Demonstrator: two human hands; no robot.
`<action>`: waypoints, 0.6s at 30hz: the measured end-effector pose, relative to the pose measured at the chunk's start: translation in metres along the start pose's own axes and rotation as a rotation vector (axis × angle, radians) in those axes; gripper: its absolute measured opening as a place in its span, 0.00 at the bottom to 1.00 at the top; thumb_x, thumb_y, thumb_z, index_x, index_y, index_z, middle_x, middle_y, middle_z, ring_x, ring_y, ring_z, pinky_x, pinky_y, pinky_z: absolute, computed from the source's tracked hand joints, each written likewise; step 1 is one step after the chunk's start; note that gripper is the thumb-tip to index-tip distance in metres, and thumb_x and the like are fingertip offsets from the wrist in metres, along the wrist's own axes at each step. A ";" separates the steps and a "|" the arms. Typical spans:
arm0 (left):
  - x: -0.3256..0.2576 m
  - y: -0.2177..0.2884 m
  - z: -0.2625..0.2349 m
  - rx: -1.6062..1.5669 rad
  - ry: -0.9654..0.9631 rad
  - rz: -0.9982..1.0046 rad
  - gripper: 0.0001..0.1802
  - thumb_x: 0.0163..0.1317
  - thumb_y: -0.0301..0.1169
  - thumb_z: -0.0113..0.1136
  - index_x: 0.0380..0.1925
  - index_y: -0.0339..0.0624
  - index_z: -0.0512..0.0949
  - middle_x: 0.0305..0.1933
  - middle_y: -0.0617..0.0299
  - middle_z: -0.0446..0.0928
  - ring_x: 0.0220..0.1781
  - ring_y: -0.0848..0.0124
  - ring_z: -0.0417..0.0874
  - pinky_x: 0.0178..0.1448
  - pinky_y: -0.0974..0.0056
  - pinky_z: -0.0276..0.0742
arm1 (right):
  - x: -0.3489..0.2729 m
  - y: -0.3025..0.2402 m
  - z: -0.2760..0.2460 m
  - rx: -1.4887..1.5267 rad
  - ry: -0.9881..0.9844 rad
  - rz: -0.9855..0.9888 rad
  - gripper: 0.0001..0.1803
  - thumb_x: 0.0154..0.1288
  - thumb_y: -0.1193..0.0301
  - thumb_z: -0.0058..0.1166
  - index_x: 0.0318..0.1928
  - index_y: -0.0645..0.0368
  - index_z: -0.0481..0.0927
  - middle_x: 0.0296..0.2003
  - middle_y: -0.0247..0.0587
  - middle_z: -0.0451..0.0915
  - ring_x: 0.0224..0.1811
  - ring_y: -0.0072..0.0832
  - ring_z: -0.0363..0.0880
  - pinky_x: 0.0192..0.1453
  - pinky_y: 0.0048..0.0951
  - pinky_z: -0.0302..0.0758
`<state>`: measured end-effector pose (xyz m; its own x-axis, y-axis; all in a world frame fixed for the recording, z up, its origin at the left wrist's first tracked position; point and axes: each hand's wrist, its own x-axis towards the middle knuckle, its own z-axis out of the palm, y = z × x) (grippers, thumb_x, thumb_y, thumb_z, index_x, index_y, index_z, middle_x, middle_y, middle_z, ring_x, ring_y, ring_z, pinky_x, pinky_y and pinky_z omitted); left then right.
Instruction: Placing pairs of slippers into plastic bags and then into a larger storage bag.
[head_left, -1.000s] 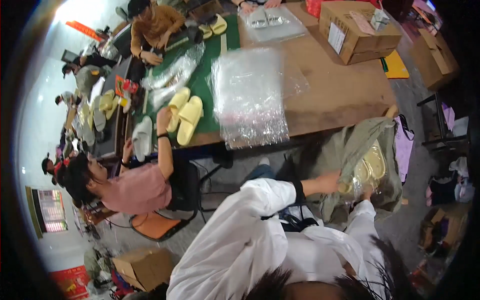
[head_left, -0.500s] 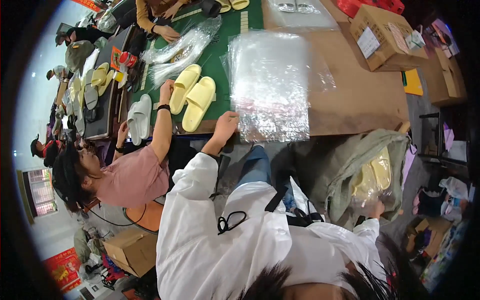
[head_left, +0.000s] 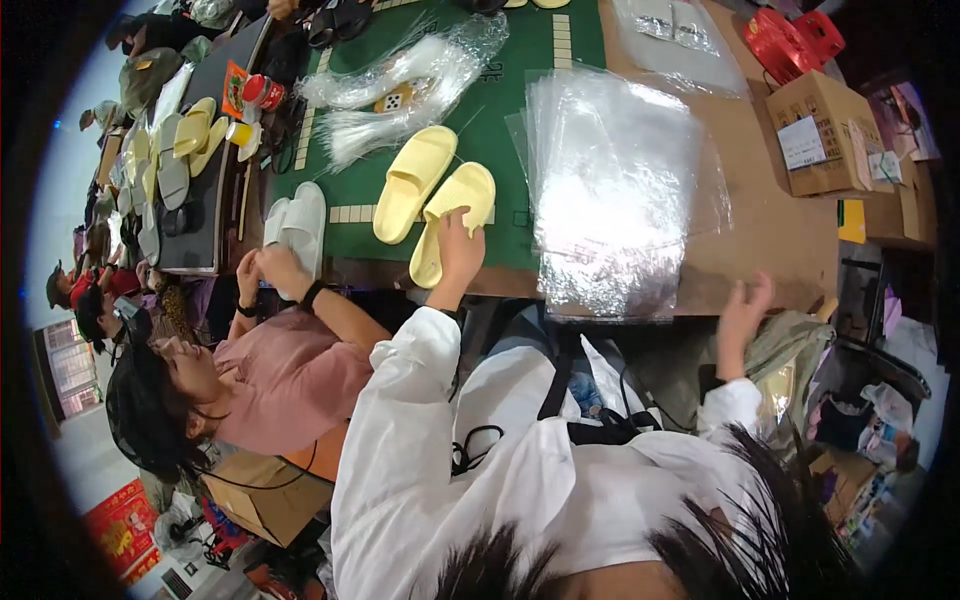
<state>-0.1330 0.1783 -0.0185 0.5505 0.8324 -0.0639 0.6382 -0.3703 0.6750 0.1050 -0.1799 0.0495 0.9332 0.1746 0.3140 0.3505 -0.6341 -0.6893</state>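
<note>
The person's left hand (head_left: pixel 461 255) is touching a pale-yellow, open-toed slipper (head_left: pixel 472 185), fingers lying over its strap; whether they are clamping cannot be told. The matching yellow slipper (head_left: pixel 415 180) is lying just left of the hand, on the green tabletop (head_left: pixel 360 185). The right hand (head_left: pixel 742 318) is hanging near the brown table edge, fingers apart. Beside it, an olive cloth sack (head_left: pixel 800 345) is holding glossy, yellowish contents (head_left: pixel 778 388), partly hidden. A stack of flat, clear plastic bags (head_left: pixel 610 185) is lying between the hands. Farther out, a brown cardboard box (head_left: pixel 820 135) is standing, contents out of sight.
</note>
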 end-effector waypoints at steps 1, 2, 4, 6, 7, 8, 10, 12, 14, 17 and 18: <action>0.006 0.007 -0.005 -0.072 -0.003 -0.072 0.22 0.50 0.25 0.53 0.48 0.36 0.66 0.49 0.40 0.65 0.52 0.47 0.66 0.56 0.54 0.63 | -0.006 -0.005 0.023 0.024 -0.121 0.000 0.18 0.55 0.77 0.47 0.49 0.65 0.66 0.51 0.50 0.64 0.56 0.41 0.61 0.62 0.36 0.55; 0.012 0.000 -0.006 -0.076 -0.004 -0.075 0.22 0.50 0.25 0.53 0.48 0.36 0.66 0.49 0.40 0.65 0.52 0.47 0.66 0.56 0.54 0.63 | -0.012 -0.010 0.047 0.053 -0.244 -0.005 0.18 0.55 0.77 0.48 0.48 0.65 0.67 0.52 0.50 0.64 0.56 0.41 0.61 0.61 0.36 0.55; 0.023 -0.021 -0.001 -0.061 0.129 -0.094 0.23 0.50 0.24 0.53 0.49 0.36 0.66 0.49 0.40 0.64 0.53 0.47 0.65 0.57 0.54 0.61 | -0.031 -0.009 0.094 0.101 -0.410 -0.123 0.18 0.55 0.75 0.49 0.48 0.63 0.68 0.53 0.52 0.63 0.55 0.44 0.63 0.61 0.36 0.57; 0.029 -0.030 -0.003 -0.070 0.176 -0.103 0.23 0.49 0.24 0.53 0.48 0.34 0.65 0.49 0.42 0.63 0.50 0.47 0.67 0.54 0.54 0.64 | -0.041 -0.033 0.115 0.061 -0.636 -0.158 0.20 0.55 0.72 0.49 0.51 0.61 0.68 0.54 0.54 0.63 0.56 0.47 0.62 0.60 0.39 0.59; 0.031 -0.031 -0.003 -0.045 0.194 -0.144 0.23 0.49 0.24 0.52 0.48 0.34 0.65 0.49 0.43 0.63 0.50 0.46 0.66 0.54 0.55 0.64 | -0.047 -0.036 0.127 -0.045 -0.728 -0.176 0.22 0.55 0.71 0.49 0.52 0.59 0.67 0.56 0.54 0.61 0.57 0.48 0.62 0.59 0.41 0.60; 0.032 -0.031 -0.004 -0.021 0.213 -0.186 0.22 0.50 0.24 0.52 0.48 0.35 0.65 0.50 0.43 0.63 0.51 0.46 0.66 0.54 0.55 0.64 | -0.051 -0.040 0.137 -0.152 -0.820 -0.196 0.23 0.55 0.70 0.49 0.53 0.58 0.67 0.57 0.54 0.60 0.57 0.48 0.61 0.58 0.42 0.61; 0.032 -0.042 -0.006 -0.040 0.236 -0.224 0.22 0.50 0.25 0.52 0.48 0.35 0.65 0.48 0.44 0.65 0.50 0.47 0.67 0.53 0.55 0.64 | -0.055 -0.040 0.149 -0.341 -0.919 -0.227 0.25 0.54 0.69 0.49 0.55 0.55 0.66 0.59 0.52 0.59 0.58 0.48 0.60 0.57 0.45 0.63; 0.034 -0.067 -0.004 -0.251 0.199 -0.217 0.22 0.51 0.25 0.51 0.48 0.34 0.65 0.43 0.44 0.69 0.45 0.48 0.71 0.51 0.55 0.67 | -0.060 -0.034 0.163 -0.418 -0.985 -0.175 0.26 0.53 0.69 0.49 0.56 0.52 0.66 0.60 0.49 0.58 0.58 0.48 0.61 0.56 0.46 0.63; 0.036 -0.061 -0.011 -0.275 0.183 -0.296 0.18 0.56 0.24 0.48 0.49 0.34 0.66 0.39 0.50 0.72 0.41 0.62 0.76 0.44 0.64 0.71 | -0.056 -0.032 0.166 -0.417 -1.022 -0.178 0.27 0.53 0.68 0.49 0.57 0.51 0.65 0.61 0.49 0.57 0.59 0.48 0.60 0.57 0.48 0.63; 0.037 -0.057 -0.028 -0.752 -0.080 -0.538 0.18 0.59 0.24 0.47 0.51 0.38 0.63 0.39 0.54 0.74 0.31 0.71 0.79 0.36 0.72 0.74 | -0.056 -0.027 0.168 -0.433 -1.021 -0.143 0.28 0.54 0.67 0.49 0.58 0.50 0.64 0.62 0.49 0.56 0.59 0.48 0.60 0.57 0.46 0.63; 0.035 -0.059 -0.030 -0.750 -0.078 -0.531 0.18 0.59 0.24 0.47 0.51 0.38 0.63 0.39 0.54 0.74 0.31 0.71 0.79 0.36 0.72 0.74 | -0.056 -0.021 0.170 -0.430 -1.038 -0.141 0.28 0.54 0.67 0.48 0.58 0.50 0.64 0.62 0.48 0.56 0.59 0.49 0.60 0.57 0.45 0.63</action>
<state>-0.1675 0.2412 -0.0383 0.3370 0.7765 -0.5324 0.3162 0.4394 0.8408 0.0591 -0.0482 -0.0650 0.5718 0.6791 -0.4603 0.5887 -0.7304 -0.3464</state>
